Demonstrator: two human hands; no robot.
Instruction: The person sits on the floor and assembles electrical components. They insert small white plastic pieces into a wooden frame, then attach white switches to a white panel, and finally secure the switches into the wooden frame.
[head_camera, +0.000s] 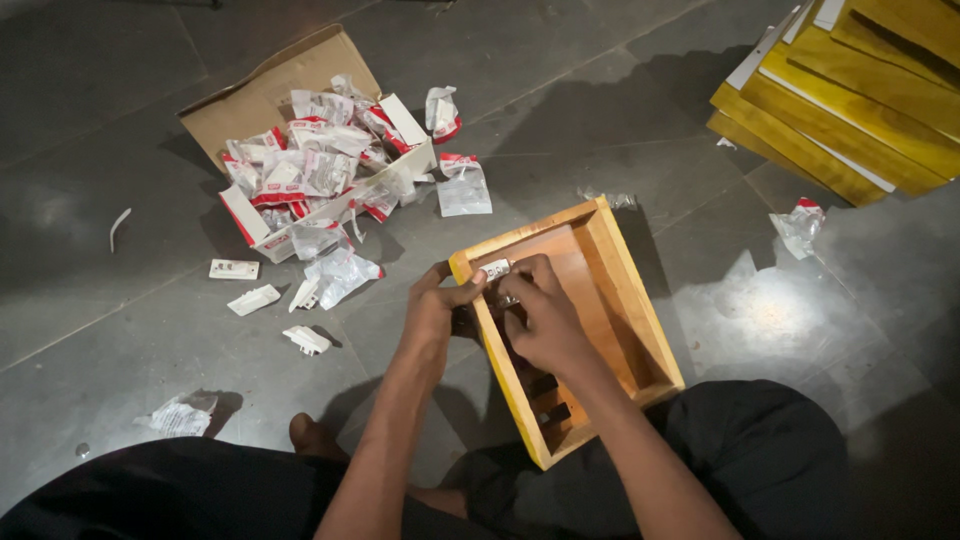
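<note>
The floor (120, 340) is dark grey tile with pale seams, dimly lit, and a glare patch shines on it at the right. The person sits on it in dark clothing, with a yellow-painted wooden box (620, 300), open side up, propped between the knees. Both hands meet at the box's near left rail: the left hand (435, 305) pinches the rail's outer edge, thumb toward the right hand (540, 315), whose fingers curl closed over a small white switch part (497, 268) set against the rail. Each grip is closed, the left on the wood, the right on the part. Up left, an open cardboard carton (255, 100) spills clear packets with red and white labels (300, 165), and more packets lie beside it. A few bare white switch pieces (255, 298) rest on the tiles nearby, along with torn wrappers (180, 415) near the left knee and another wrapper (800, 225) at the right. A stack of yellow boards (850, 100) is cut off by the top right corner. Dark cutouts in the box's lower rail are hard to make out, and the right hand hides most of the switch part.
</note>
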